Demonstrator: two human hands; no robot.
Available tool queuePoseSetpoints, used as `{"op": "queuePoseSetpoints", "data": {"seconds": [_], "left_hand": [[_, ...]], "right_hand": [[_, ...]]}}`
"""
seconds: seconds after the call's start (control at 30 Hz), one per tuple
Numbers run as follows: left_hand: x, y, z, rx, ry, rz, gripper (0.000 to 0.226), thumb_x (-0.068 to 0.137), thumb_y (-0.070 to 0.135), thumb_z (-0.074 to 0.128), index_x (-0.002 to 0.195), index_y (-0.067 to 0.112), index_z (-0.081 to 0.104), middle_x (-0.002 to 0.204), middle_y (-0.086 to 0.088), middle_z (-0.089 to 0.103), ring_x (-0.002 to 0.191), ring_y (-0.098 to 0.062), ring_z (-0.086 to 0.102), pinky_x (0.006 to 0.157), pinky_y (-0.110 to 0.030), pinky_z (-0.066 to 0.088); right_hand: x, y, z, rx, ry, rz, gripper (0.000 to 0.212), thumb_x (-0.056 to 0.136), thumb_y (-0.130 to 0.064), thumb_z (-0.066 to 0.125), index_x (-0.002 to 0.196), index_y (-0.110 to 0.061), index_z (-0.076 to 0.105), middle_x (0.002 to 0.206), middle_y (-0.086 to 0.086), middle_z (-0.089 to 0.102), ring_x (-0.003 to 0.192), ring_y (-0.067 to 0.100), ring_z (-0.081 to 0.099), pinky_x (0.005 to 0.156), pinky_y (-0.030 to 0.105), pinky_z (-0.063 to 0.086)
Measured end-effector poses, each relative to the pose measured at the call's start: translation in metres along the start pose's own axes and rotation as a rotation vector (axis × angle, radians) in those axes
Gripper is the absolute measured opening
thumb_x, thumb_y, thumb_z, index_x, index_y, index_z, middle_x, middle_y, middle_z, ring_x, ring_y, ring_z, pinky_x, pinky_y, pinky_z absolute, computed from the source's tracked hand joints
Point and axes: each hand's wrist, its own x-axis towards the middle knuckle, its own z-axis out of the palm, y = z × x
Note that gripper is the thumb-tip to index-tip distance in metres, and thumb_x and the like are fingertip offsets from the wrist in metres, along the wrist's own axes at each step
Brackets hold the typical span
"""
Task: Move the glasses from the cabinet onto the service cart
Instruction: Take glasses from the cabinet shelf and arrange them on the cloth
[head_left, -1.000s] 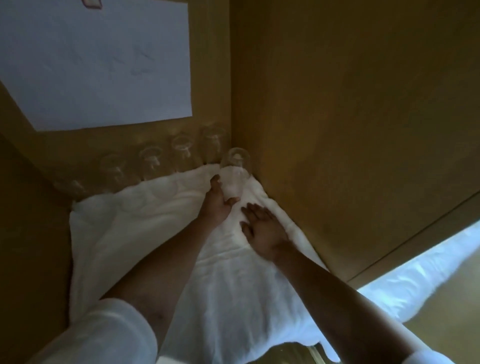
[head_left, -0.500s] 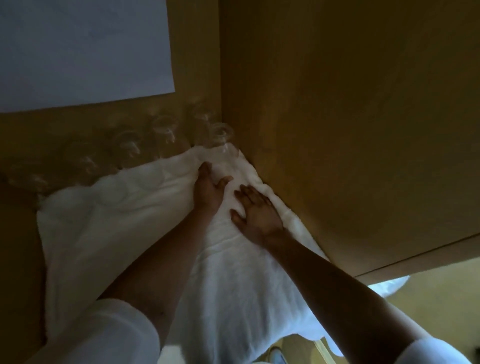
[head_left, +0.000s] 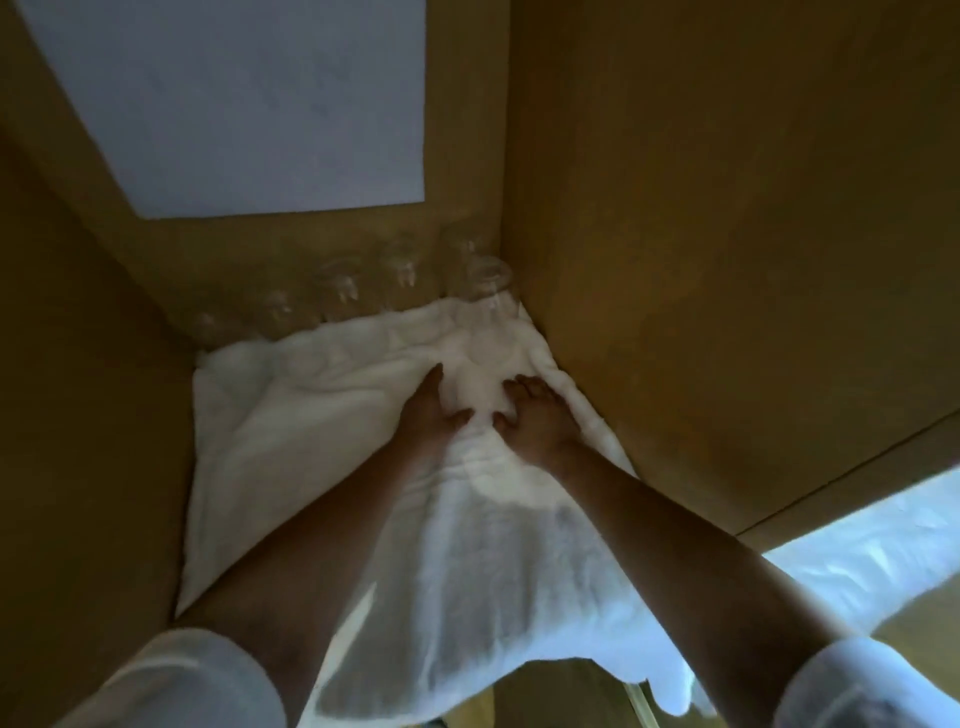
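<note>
Several clear glasses stand in a row (head_left: 337, 291) along the back wall of the wooden cabinet. One more glass (head_left: 488, 291) stands in the back right corner, on the edge of a white cloth (head_left: 322, 415) that covers the shelf. My left hand (head_left: 431, 410) lies on the cloth just in front of that corner glass, fingers pointing at it and thumb spread. My right hand (head_left: 537, 421) rests flat on the cloth beside it, a small gap between the two. Neither hand touches a glass. No cart is in view.
The cabinet's right side wall (head_left: 727, 260) runs close beside my right arm, and the left wall (head_left: 78, 415) closes the other side. A pale sheet (head_left: 270, 104) hangs on the back wall above the glasses. The cloth hangs over the shelf's front edge (head_left: 467, 675).
My left hand has drawn back from the corner glass it was touching. My right hand has shifted slightly, so a gap shows between the hands. The view has tilted.
</note>
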Motion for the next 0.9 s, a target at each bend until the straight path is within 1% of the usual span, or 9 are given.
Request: {"op": "queuePoseSetpoints", "data": {"seconds": [0.1,0.17,0.27,0.4,0.5,0.6,0.7,0.8,0.9], "left_hand": [[-0.025,-0.003,-0.014,-0.037,0.049,-0.019,0.082,0.086,0.020,0.068,0.150,0.010,0.019,0.150,-0.010,0.034,0.135,-0.029,0.037,0.110,-0.035,0.033],[-0.040,0.002,-0.019,-0.016,0.120,-0.044,0.076,0.088,0.020,0.066,0.149,0.012,0.022,0.147,-0.010,0.039,0.132,-0.029,0.041,0.107,-0.032,0.035],[-0.079,0.008,-0.020,-0.022,0.215,-0.086,0.068,0.090,0.017,0.062,0.148,0.013,0.027,0.145,-0.009,0.042,0.130,-0.026,0.044,0.103,-0.026,0.036],[-0.144,-0.004,-0.024,0.060,0.262,-0.147,0.055,0.091,0.019,0.060,0.142,0.015,0.039,0.141,-0.007,0.047,0.129,-0.025,0.046,0.106,-0.030,0.036],[-0.206,-0.038,-0.035,0.102,0.295,-0.259,0.040,0.091,0.018,0.058,0.131,0.016,0.053,0.134,-0.002,0.054,0.125,-0.022,0.051,0.102,-0.024,0.036],[-0.274,-0.064,-0.052,0.040,0.372,-0.377,0.033,0.091,0.011,0.059,0.124,0.010,0.060,0.122,-0.004,0.061,0.115,-0.020,0.057,0.097,-0.022,0.038],[-0.329,-0.077,-0.068,0.020,0.315,-0.435,0.027,0.091,0.004,0.054,0.115,0.008,0.065,0.108,-0.003,0.066,0.097,-0.017,0.063,0.086,-0.019,0.047],[-0.375,-0.097,-0.073,-0.011,0.161,-0.557,0.023,0.088,0.006,0.054,0.105,0.015,0.066,0.101,-0.002,0.069,0.078,-0.012,0.062,0.062,-0.018,0.048],[-0.423,-0.132,-0.073,-0.035,0.145,-0.662,0.023,0.085,0.014,0.056,0.103,0.024,0.065,0.107,-0.002,0.070,0.085,-0.012,0.060,0.063,-0.018,0.046]], "right_hand": [[-0.014,-0.005,-0.005,0.061,0.054,-0.040,0.058,0.094,-0.038,0.049,0.144,-0.013,0.035,0.145,0.011,0.042,0.135,0.025,0.037,0.110,0.034,0.030],[-0.024,-0.009,-0.007,0.119,0.046,-0.063,0.055,0.094,-0.036,0.050,0.143,-0.013,0.037,0.144,0.011,0.043,0.134,0.024,0.038,0.108,0.036,0.034],[-0.041,-0.012,-0.011,0.129,0.010,-0.167,0.054,0.095,-0.034,0.051,0.143,-0.013,0.037,0.145,0.010,0.041,0.136,0.023,0.036,0.110,0.034,0.033],[-0.059,-0.031,-0.005,0.168,-0.042,-0.284,0.051,0.094,-0.030,0.052,0.140,-0.011,0.041,0.144,0.010,0.042,0.133,0.025,0.039,0.109,0.032,0.034],[-0.082,-0.066,0.011,0.191,-0.120,-0.396,0.049,0.092,-0.027,0.055,0.137,-0.010,0.045,0.142,0.011,0.043,0.130,0.027,0.042,0.106,0.035,0.037],[-0.120,-0.113,0.033,0.218,-0.184,-0.531,0.046,0.090,-0.024,0.058,0.133,-0.008,0.049,0.138,0.014,0.047,0.127,0.029,0.046,0.104,0.035,0.038],[-0.164,-0.155,0.055,0.155,-0.236,-0.691,0.043,0.090,-0.021,0.056,0.132,-0.013,0.050,0.133,0.011,0.050,0.123,0.027,0.047,0.101,0.032,0.039],[-0.199,-0.190,0.068,0.087,-0.231,-0.871,0.038,0.089,-0.019,0.052,0.127,-0.017,0.055,0.126,0.007,0.055,0.116,0.024,0.050,0.097,0.029,0.039],[-0.234,-0.219,0.081,0.111,-0.316,-1.007,0.031,0.089,-0.017,0.052,0.119,-0.018,0.060,0.119,0.003,0.059,0.108,0.021,0.055,0.090,0.027,0.041]]}}
